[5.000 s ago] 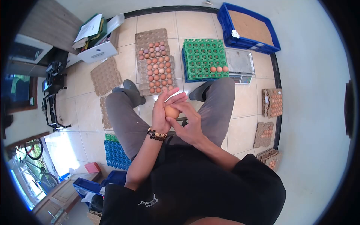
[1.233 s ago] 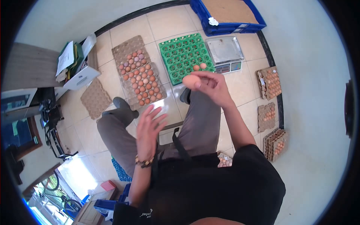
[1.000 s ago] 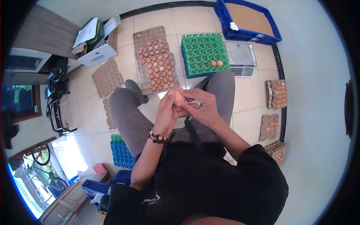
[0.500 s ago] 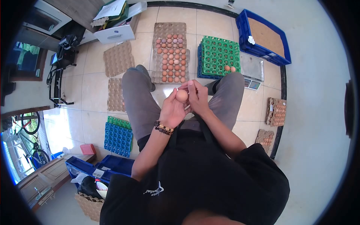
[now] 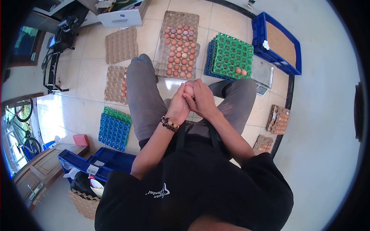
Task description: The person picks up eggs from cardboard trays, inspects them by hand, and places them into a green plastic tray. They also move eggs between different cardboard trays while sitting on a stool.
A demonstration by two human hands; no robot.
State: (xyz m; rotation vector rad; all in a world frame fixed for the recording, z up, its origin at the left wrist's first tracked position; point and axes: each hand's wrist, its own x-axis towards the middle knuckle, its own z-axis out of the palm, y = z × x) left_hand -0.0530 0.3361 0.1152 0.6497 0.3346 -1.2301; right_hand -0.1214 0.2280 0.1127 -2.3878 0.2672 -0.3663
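Note:
A brown egg (image 5: pixel 189 91) sits between my two hands, above the floor and between my knees. My left hand (image 5: pixel 178 106), with beaded bracelets at the wrist, cups the egg from the left. Around its right side curl the fingers of my right hand (image 5: pixel 204 101), so part of the shell is hidden. Beyond the hands, a cardboard egg tray (image 5: pixel 161 54) holds several rows of brown eggs, with some paler ones among them. To its right, a stack of green plastic egg trays (image 5: pixel 231 54) stands on blue ones, two eggs in its near right corner.
A digital scale (image 5: pixel 264 75) and a blue crate (image 5: pixel 260 34) of brown grainy material stand at right. Cardboard trays (image 5: pixel 121 44) lie at left, one partly filled with eggs. Blue plastic trays (image 5: pixel 114 131) and blue bins (image 5: pixel 115 163) are nearer. Small egg packs (image 5: pixel 280 119) line the right wall.
My right hand has closed further over the egg, and both hands now wrap it more tightly. The camera view has shifted, revealing eggs in the left cardboard tray beside my knee.

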